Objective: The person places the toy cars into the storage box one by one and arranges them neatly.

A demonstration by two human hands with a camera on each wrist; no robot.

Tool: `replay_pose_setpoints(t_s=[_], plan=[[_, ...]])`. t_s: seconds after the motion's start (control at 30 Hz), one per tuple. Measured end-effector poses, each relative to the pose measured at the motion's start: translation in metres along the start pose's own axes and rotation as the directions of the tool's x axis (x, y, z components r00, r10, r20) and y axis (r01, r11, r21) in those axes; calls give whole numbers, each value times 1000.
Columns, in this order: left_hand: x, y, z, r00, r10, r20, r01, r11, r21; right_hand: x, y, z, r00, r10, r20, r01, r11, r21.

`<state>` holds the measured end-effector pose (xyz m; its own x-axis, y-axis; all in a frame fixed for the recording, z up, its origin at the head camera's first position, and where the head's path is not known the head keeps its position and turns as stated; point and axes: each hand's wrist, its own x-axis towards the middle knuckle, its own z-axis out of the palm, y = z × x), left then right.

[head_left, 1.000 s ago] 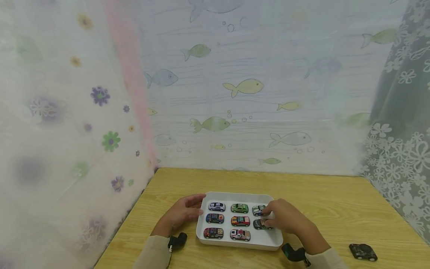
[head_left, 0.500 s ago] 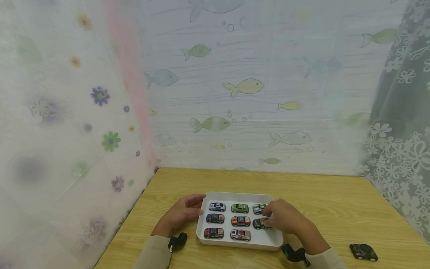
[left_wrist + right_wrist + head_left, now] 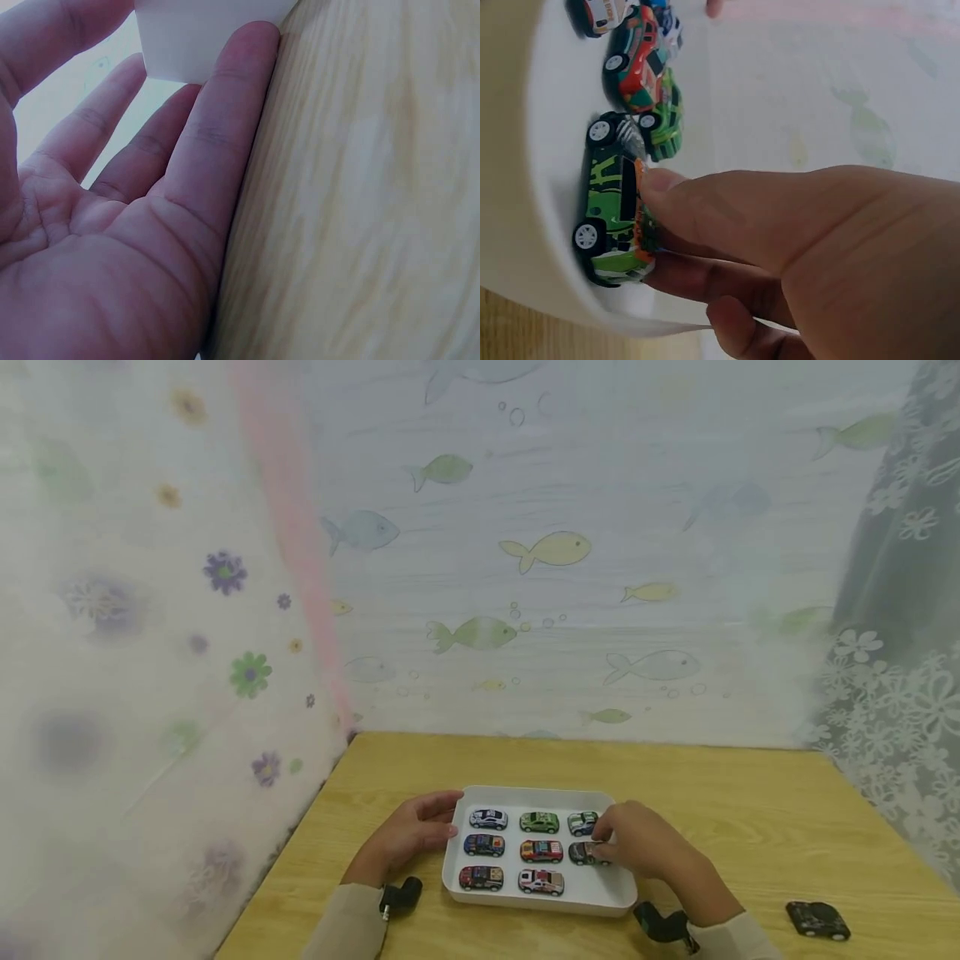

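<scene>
A white tray [image 3: 540, 906] on the table holds several small toy cars. My left hand [image 3: 405, 835] lies along the tray's left side; in the left wrist view its fingers [image 3: 217, 135] reach out fairly straight to the tray's white wall. Over the tray's right side, my right hand [image 3: 648, 843] pinches a dark toy car [image 3: 585, 853] in the right column. The right wrist view shows that car [image 3: 611, 195] as green and black with orange trim, the thumb at its roof and other fingers partly hidden behind it. A white-and-green toy car [image 3: 582, 823] sits just beyond it.
Alongside stand a red toy car [image 3: 542, 852], a green one [image 3: 539, 822] and a white one [image 3: 541, 882], with more in the left column. A black toy car [image 3: 817, 919] lies on the wooden table [image 3: 720, 777] at right. Printed curtains hang behind.
The head view has shifted slightly. Both hands keep their places at the tray, and the toy cars stay in the same arrangement.
</scene>
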<state>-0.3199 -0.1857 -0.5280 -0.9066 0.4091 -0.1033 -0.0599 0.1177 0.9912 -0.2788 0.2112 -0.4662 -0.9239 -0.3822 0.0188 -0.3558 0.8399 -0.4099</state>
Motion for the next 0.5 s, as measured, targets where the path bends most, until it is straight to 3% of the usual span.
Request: replay_pose_setpoints(t_s=[0.2,0.5], plan=[[0,0,1,1000,6,0,-6,1000,23,-4,5,-7,998,-54,-10,55,996,68],[1,0,1,1000,12,10,-12,999,-45,-16,16,-30,995,-93,-30,95,992,83]])
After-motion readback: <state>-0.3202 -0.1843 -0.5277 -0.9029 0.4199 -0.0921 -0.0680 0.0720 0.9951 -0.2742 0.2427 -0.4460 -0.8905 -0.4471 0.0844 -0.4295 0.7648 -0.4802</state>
